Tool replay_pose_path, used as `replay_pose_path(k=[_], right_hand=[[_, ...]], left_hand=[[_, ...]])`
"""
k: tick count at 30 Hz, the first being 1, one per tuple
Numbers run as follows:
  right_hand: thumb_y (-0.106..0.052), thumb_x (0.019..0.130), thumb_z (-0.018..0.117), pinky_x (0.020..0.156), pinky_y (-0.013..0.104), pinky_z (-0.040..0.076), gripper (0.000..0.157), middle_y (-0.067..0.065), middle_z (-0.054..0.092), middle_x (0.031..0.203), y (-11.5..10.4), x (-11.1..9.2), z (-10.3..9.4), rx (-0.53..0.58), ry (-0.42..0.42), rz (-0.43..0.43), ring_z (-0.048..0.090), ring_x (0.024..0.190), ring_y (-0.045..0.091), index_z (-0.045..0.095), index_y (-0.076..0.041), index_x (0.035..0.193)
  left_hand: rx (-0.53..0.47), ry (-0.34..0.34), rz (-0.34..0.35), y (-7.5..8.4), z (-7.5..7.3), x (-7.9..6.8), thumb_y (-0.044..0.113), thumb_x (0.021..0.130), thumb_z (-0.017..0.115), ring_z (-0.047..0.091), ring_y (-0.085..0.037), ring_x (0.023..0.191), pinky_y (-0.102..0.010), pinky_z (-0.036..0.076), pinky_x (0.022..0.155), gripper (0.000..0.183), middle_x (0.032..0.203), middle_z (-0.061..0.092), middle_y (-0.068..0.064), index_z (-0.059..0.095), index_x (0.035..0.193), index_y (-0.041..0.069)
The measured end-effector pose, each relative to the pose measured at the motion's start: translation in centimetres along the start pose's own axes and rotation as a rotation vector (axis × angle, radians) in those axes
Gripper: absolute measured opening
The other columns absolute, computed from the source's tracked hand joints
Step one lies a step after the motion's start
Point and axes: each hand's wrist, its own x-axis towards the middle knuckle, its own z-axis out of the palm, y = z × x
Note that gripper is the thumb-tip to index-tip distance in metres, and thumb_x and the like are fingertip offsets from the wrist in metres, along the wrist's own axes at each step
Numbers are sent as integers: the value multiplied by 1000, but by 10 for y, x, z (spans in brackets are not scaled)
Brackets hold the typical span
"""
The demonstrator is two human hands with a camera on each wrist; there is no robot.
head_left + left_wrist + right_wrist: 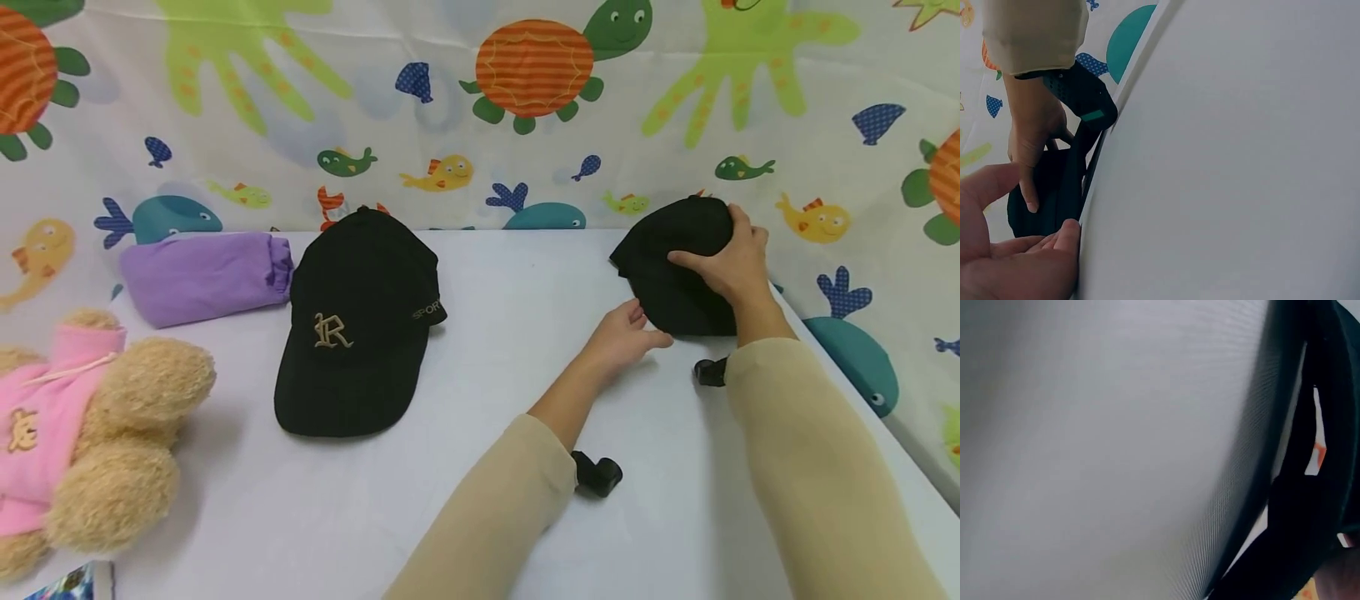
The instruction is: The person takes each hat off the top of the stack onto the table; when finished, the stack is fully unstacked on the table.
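A plain black cap (pixel 678 296) is at the back right of the white table. My right hand (pixel 738 262) grips its crown from the right, the thumb across the near side and the other fingers over the far side. My left hand (pixel 618 340) is low at the cap's left edge, fingertips at the edge and thumb held apart. In the left wrist view, the left hand's fingers (pixel 1035 269) are beside the dark cap (pixel 1047 187). Part of the black cap (pixel 1300 525) fills the right side of the right wrist view; the right hand is mostly out of that view.
Another black cap (pixel 352 333) with an R emblem lies left of centre. Beside it is a purple folded cloth bundle (pixel 206 279). A teddy bear (pixel 112 492) in pink lies at the left, above a blue-patterned box corner (pixel 78 583). A sea-animal curtain (pixel 450 108) hangs behind.
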Motion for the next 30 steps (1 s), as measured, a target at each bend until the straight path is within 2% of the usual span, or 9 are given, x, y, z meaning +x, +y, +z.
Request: replay_pose_path(k=[4, 8, 12, 20, 30], right_hand=[[-62, 86, 73, 123, 66, 20, 120, 32, 1, 167, 5, 3, -2, -2, 0, -8, 18, 150, 54, -4, -16, 167], [-57, 88, 71, 125, 65, 17, 117, 31, 1, 169, 9, 6, -5, 3, 8, -14, 15, 153, 51, -3, -14, 167], [-53, 92, 69, 127, 61, 14, 112, 29, -1, 170, 6, 7, -6, 4, 13, -14, 12, 155, 49, -3, -12, 167], [-48, 96, 66, 127, 59, 12, 104, 27, -7, 170, -1, 3, -8, -2, 8, 9, 7, 156, 49, -2, -12, 167], [-38, 103, 59, 126, 62, 15, 86, 30, -4, 169, -6, 1, -6, -76, 45, 16, 5, 156, 51, 7, -14, 167]], left_hand=[[-60, 8, 2, -4, -2, -4, 17, 92, 75, 54, -14, 141, -32, 42, 118, 70, 154, 55, -1, 45, 156, 14], [-218, 13, 40, -10, -5, -6, 12, 93, 72, 65, -16, 121, -34, 51, 109, 59, 142, 64, -6, 53, 150, 10], [-350, -2, 55, -13, -10, -6, 5, 94, 68, 68, -14, 105, -34, 55, 102, 52, 135, 66, -12, 57, 145, 3], [-406, -59, 28, -12, -25, -18, 1, 95, 66, 65, -13, 100, -35, 56, 102, 47, 132, 67, -13, 59, 141, -1], [-399, -133, -1, -16, -51, -33, 2, 96, 65, 64, -13, 104, -34, 55, 104, 46, 139, 64, -15, 60, 142, 0]])
